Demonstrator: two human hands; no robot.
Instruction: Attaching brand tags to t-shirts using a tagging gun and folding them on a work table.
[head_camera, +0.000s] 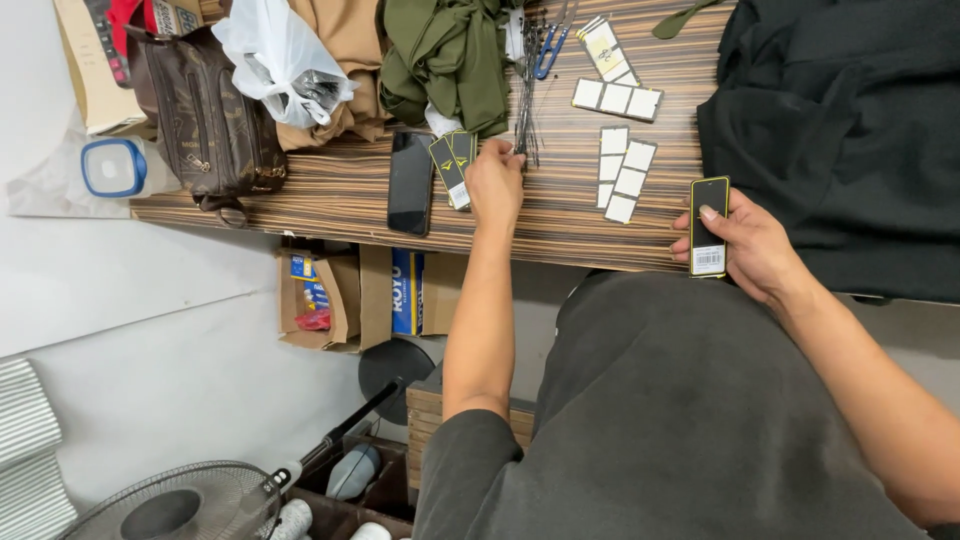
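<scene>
My right hand (755, 248) holds a black hang tag with a yellow border (709, 225) at the table's near edge, thumb on its face. My left hand (495, 185) reaches onto the striped wooden table (340, 190), its fingers pinched at the lower end of a bundle of thin black strings (526, 95). Just left of that hand lies a small fanned stack of black tags (453, 165). Between my hands, white-faced tags (625, 172) lie in two rows, with more of these tags (617, 98) further back.
A dark phone (411, 180) lies beside the tag stack. Blue snips (548, 45), olive cloth (445, 55), tan cloth (350, 45), a white plastic bag (280, 60) and a brown handbag (205, 110) crowd the back. A black garment (840, 130) covers the right. Cardboard boxes (330, 300) and a fan (170, 505) sit below.
</scene>
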